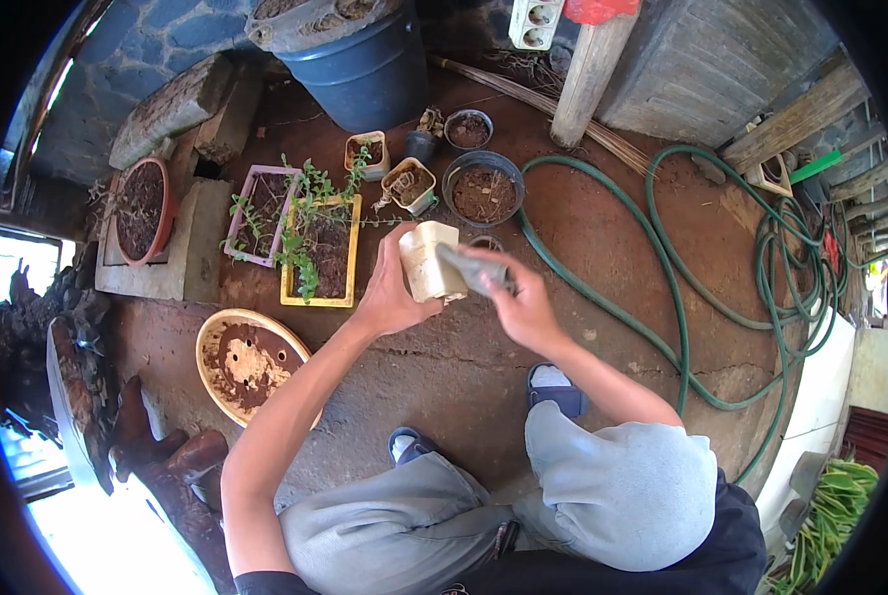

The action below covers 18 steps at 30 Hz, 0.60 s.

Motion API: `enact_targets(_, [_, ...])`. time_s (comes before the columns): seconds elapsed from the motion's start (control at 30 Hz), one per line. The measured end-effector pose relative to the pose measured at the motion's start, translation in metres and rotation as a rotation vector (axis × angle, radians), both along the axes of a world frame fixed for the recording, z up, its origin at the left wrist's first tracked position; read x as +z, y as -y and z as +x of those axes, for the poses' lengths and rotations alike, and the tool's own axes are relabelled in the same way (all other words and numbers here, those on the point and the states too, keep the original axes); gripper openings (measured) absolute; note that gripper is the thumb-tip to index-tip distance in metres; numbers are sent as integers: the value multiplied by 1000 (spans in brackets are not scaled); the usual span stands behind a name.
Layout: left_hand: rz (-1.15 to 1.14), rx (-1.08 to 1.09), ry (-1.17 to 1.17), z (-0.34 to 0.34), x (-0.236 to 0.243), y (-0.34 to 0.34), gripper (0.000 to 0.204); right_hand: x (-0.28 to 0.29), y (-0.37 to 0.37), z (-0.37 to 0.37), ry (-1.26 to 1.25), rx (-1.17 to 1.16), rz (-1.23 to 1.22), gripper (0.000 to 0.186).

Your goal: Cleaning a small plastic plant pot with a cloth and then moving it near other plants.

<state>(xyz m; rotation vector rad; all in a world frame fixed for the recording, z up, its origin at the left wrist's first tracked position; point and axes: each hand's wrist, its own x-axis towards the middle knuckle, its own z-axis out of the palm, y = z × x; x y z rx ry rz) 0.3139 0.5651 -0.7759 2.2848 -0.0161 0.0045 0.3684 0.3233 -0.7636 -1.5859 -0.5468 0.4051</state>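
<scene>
A: From the head view, where are the person's hands?

B: Close together over the brown floor (pixel 394 382). The left hand (pixel 392 290) is clamped on a cream, square-sided plastic pot (pixel 428 266) with soiled marks; call that the clock's centre, twelve pointing away from the person.

A: And the right hand (pixel 523 307)?

B: Just off three o'clock, gripping a flattish grey piece (pixel 467 267) that overlaps the pot's right side. I can't tell its material.

A: What stands nearest?

B: A smaller cream pot of soil (pixel 423 206) sits between eleven and twelve, and a round black plastic pot (pixel 451 204) of soil at one. At nine there's a yellow rectangular planter (pixel 354 248) with leafy green stems; just beyond it, a purple rectangular planter (pixel 255 261), also planted.

A: Anything toward eight o'clock?

B: A yellowish oval basin (pixel 203 362) with holes in its base, dirt and a pale patch inside.

A: Farther out?

B: A large blue plastic barrel (pixel 350 74) between eleven and twelve, and a round terracotta-coloured pot (pixel 169 213) of soil, tilted, well out at nine. A long green rubber hose (pixel 684 367) loops across three and four.

A: The feet?

B: Blue sandals (pixel 560 397): one near six, the other between four and five.
</scene>
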Motion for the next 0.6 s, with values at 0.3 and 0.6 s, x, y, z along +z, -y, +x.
enact_targets(0.3, [110,26,-41,-5,-4,12,118,-28,-9,11,347,67,-212,75])
enact_targets(0.6, [-36,30,16,-4,-1,6,122,-18,-2,-27,411,227,-216,77])
